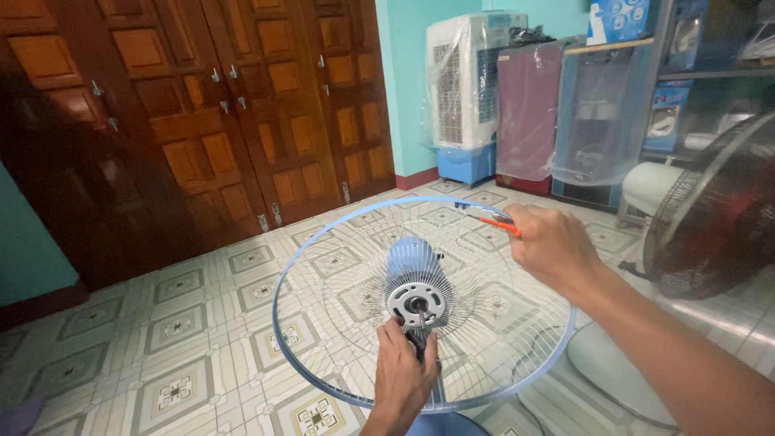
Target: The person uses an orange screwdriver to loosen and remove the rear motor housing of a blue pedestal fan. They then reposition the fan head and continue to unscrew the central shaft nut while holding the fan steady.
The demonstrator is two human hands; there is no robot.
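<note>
A round wire fan guard (323, 266) with a pale blue rim stands in front of me, mounted on a blue fan motor (410, 262) with a grey hub and bare shaft at its centre. My left hand (404, 375) grips the fan's neck just below the hub. My right hand (553, 245) is at the guard's upper right rim, closed around a tool with an orange handle (504, 226); its tip touches the rim.
A black fan (718, 210) stands close on the right. Plastic-wrapped air coolers (468, 89) and boxes line the far wall. Dark wooden folding doors (202, 121) fill the left. The floor is patterned tile (178, 331). A round white fan base (613, 379) lies under my right arm.
</note>
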